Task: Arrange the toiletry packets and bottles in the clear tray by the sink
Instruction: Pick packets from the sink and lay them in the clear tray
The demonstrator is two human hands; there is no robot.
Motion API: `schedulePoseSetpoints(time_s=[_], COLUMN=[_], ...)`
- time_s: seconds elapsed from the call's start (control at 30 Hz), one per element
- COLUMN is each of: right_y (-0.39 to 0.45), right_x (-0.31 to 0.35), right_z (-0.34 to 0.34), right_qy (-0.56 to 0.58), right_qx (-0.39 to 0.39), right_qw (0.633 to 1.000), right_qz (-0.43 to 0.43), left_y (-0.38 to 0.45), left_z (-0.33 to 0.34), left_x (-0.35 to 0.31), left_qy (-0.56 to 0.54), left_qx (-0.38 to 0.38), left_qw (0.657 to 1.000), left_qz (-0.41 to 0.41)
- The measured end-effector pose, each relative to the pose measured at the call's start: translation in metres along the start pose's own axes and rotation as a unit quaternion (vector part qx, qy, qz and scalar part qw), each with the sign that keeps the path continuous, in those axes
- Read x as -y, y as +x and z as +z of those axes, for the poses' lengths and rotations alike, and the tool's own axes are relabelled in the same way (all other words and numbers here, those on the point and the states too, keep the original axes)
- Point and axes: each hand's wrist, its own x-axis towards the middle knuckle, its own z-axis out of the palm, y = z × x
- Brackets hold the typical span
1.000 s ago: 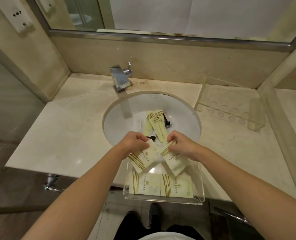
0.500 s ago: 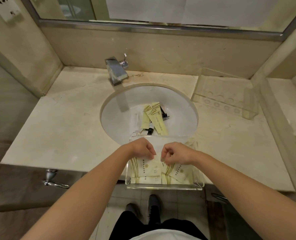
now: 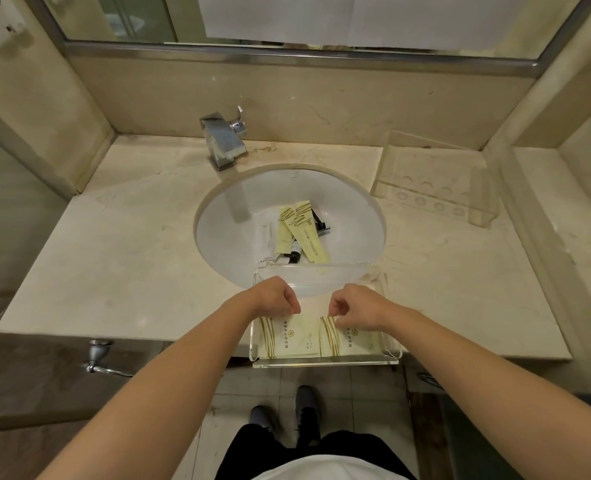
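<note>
A clear tray sits at the counter's front edge, partly over the sink rim. Two cream packets with gold stripes lie flat in it side by side: a left packet and a right packet. My left hand hovers over the left packet with fingers curled, pinching its top edge. In the same way my right hand pinches the top of the right packet. More cream packets and a small dark bottle lie in the white sink.
A chrome faucet stands behind the sink. A second clear holder with round holes sits at the back right of the marble counter. A mirror runs along the back wall. My feet show on the tiled floor below.
Both hands came down and toward me, laying the two packets they held into the tray on top of those lying there. Since half a second ago they have barely moved.
</note>
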Motion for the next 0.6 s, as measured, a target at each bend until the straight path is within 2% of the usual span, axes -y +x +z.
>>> schedulePoseSetpoints(time_s=[0.13, 0.37, 0.6], right_y=[0.001, 0.004, 0.008], right_x=[0.0, 0.002, 0.009], right_z=[0.003, 0.005, 0.005], right_qy=[0.004, -0.04, -0.069], right_qx=[-0.005, 0.01, 0.01], right_qw=[1.0, 0.999, 0.997], right_qz=[0.005, 0.008, 0.014], left_y=[0.0, 0.003, 0.004], left_z=[0.003, 0.012, 0.01], left_x=[0.001, 0.003, 0.002], left_qy=[0.024, 0.14, 0.139], left_qx=[-0.003, -0.004, -0.015], left_qw=[1.0, 0.989, 0.989], left_qz=[0.01, 0.045, 0.055])
